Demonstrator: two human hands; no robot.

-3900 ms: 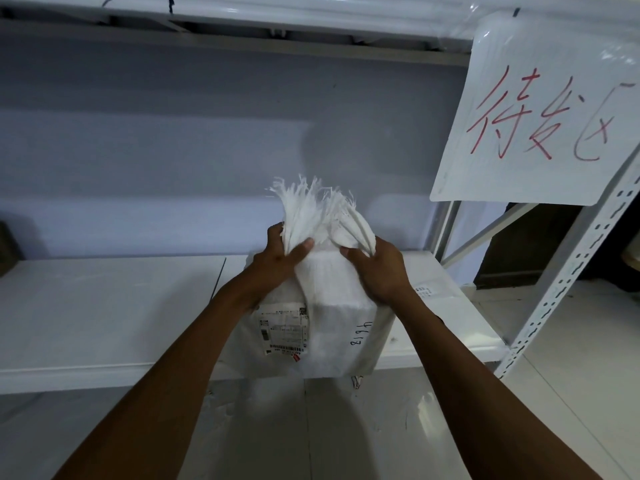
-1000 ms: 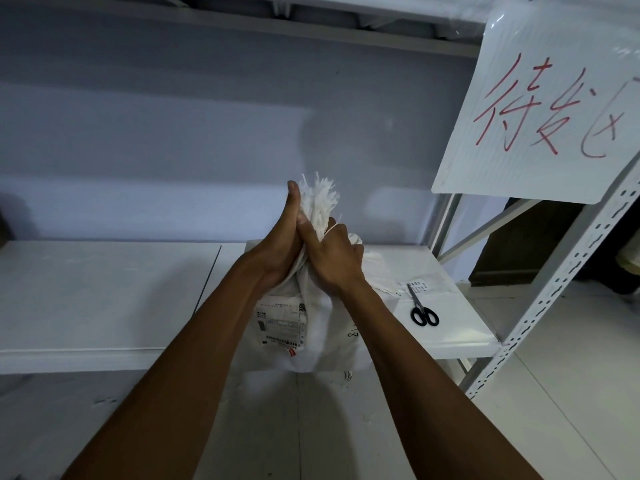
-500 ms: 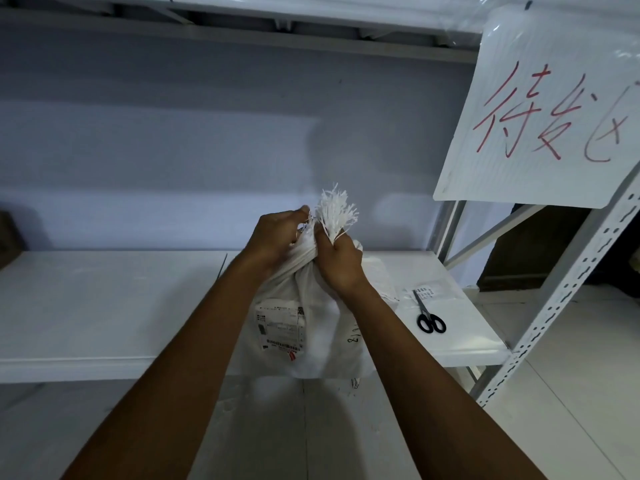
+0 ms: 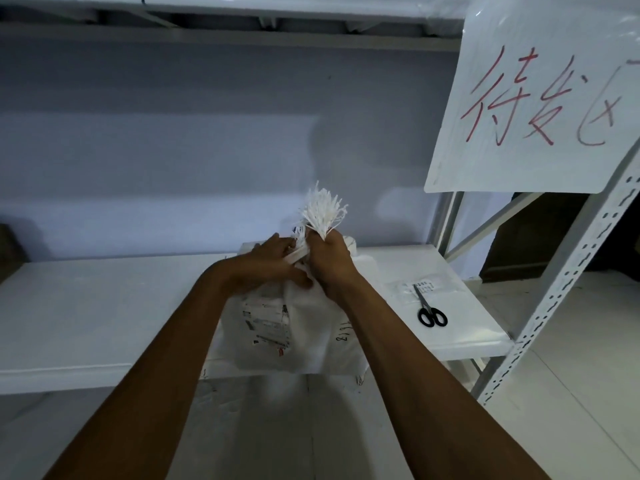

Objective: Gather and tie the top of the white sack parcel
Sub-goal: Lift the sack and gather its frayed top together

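The white sack parcel stands on the shelf directly under both hands, its front hanging over the shelf edge. The right hand is closed around the gathered neck, the frayed tuft fanning out above the fist. The left hand, touching it on the left, is curled against the neck, with a flat white strip running between the two hands; whether this is a separate tie or a fold of sack cloth cannot be determined. In my judgement the wrap is in hand: the right fist should stay tight and low on the neck while the left draws the strip snug beneath the tuft. Scissors lie on the shelf, well to the right of the right hand. The left fingertips and any knot are hidden. The label on the parcel front is illegible.
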